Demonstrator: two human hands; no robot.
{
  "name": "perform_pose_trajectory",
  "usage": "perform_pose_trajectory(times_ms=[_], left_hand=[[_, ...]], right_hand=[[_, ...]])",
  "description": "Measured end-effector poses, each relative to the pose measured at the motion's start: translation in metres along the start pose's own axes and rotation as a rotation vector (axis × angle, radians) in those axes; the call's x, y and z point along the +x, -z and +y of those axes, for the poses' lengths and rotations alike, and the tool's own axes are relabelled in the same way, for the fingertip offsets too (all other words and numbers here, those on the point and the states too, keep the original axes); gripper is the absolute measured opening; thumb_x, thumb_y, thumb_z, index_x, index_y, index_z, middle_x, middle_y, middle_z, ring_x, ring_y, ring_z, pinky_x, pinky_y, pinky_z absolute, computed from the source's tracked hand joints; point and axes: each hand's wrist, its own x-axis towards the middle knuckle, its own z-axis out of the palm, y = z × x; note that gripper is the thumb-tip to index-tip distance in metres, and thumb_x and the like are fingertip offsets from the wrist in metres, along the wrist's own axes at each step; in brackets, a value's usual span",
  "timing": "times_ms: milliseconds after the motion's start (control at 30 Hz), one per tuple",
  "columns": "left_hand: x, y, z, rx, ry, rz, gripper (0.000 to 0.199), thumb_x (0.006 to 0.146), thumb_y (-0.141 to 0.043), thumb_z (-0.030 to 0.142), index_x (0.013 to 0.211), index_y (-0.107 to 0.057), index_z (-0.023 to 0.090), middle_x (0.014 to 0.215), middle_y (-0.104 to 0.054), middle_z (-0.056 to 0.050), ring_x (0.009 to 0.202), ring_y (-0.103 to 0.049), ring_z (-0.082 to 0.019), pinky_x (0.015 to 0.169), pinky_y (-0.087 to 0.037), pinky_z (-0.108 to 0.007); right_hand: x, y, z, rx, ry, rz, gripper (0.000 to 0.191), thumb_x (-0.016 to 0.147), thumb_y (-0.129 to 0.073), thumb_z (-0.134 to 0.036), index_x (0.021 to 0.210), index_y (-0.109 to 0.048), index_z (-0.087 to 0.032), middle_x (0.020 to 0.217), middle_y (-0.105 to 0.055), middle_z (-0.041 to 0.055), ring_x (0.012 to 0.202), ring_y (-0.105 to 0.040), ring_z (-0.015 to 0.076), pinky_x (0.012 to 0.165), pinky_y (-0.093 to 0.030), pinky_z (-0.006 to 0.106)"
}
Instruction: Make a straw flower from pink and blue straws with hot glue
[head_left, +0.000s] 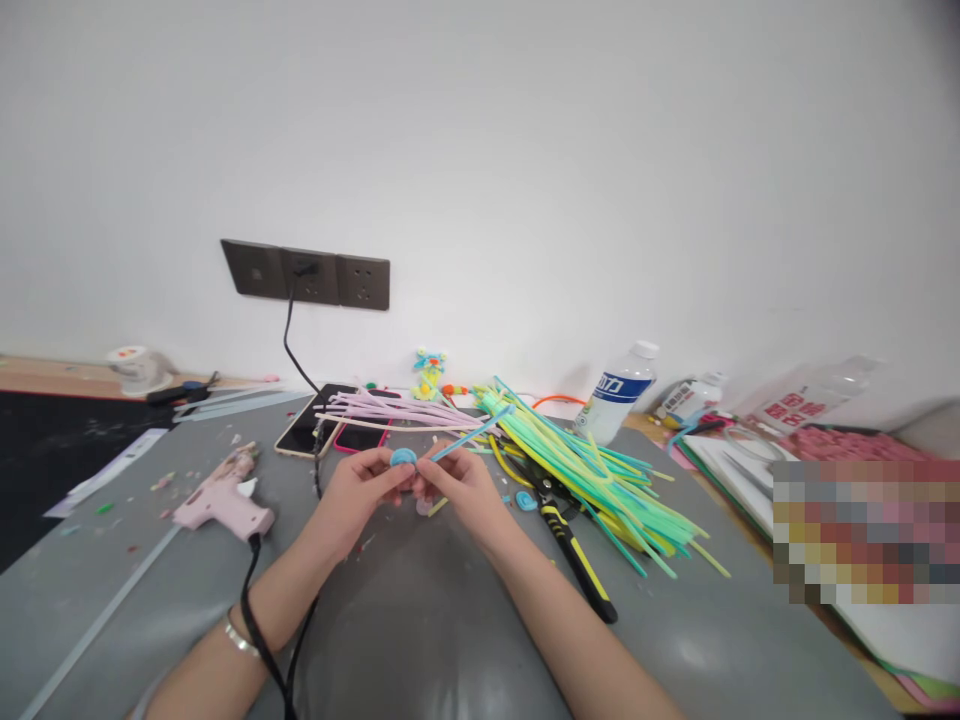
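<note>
My left hand (373, 483) pinches a small coiled blue disc (403, 457) between thumb and fingers, in the middle of the view. Close beside it, my right hand (455, 482) has its fingers closed on a blue strip (480, 430) that slants up to the right from the fingertips. Another blue coil (526, 501) lies on the grey mat to the right of my right hand. Pink pipe cleaners (397, 408) lie behind both hands, and a bundle of green, yellow and teal ones (600, 480) spreads to the right.
A pink glue gun (225, 505) lies left, its black cord passing my left forearm. Black-and-yellow pliers (577, 560) lie right. Two phones (307, 430) rest behind my left hand. A labelled bottle (616, 392) stands by the wall. Papers (731, 480) and more bottles are at right.
</note>
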Motion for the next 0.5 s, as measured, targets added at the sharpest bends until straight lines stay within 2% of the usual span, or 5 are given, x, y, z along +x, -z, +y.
perform_pose_trajectory(times_ms=[100,200,333,500], left_hand=[[0.001,0.001,-0.001,-0.05,0.054,-0.019,0.03,0.064,-0.084,0.039,0.075,-0.072,0.014,0.067,-0.069,-0.004,0.061,-0.061,-0.013,0.052,-0.044,-0.02],[0.001,0.002,0.0,-0.081,0.066,0.012,0.035,0.063,-0.085,0.042,0.083,-0.073,0.015,0.072,-0.07,-0.004,0.064,-0.063,-0.014,0.052,-0.045,-0.021],[0.001,0.003,0.001,-0.023,0.044,0.055,0.038,0.06,-0.086,0.043,0.082,-0.074,0.014,0.069,-0.068,-0.004,0.063,-0.062,-0.015,0.052,-0.046,-0.021],[0.002,0.005,-0.003,0.094,0.041,-0.071,0.041,0.063,-0.085,0.04,0.094,-0.076,0.015,0.067,-0.066,-0.002,0.057,-0.057,-0.012,0.05,-0.045,-0.021]], right_hand=[[0.001,0.003,0.0,-0.046,0.034,0.023,0.038,0.072,-0.076,-0.053,0.075,-0.058,-0.019,0.06,-0.065,-0.0006,0.052,-0.059,0.0119,0.051,-0.046,0.024],[0.001,0.007,-0.001,-0.122,0.061,-0.012,0.037,0.076,-0.072,-0.053,0.077,-0.057,-0.019,0.059,-0.063,-0.0014,0.051,-0.059,0.0126,0.053,-0.046,0.025],[0.001,0.01,-0.006,-0.211,0.081,-0.045,0.037,0.078,-0.069,-0.055,0.078,-0.057,-0.02,0.056,-0.059,-0.0036,0.047,-0.055,0.0116,0.051,-0.045,0.025],[0.003,0.012,-0.01,-0.24,0.104,-0.044,0.041,0.077,-0.067,-0.059,0.073,-0.054,-0.02,0.057,-0.054,-0.0042,0.047,-0.05,0.0103,0.05,-0.043,0.024]])
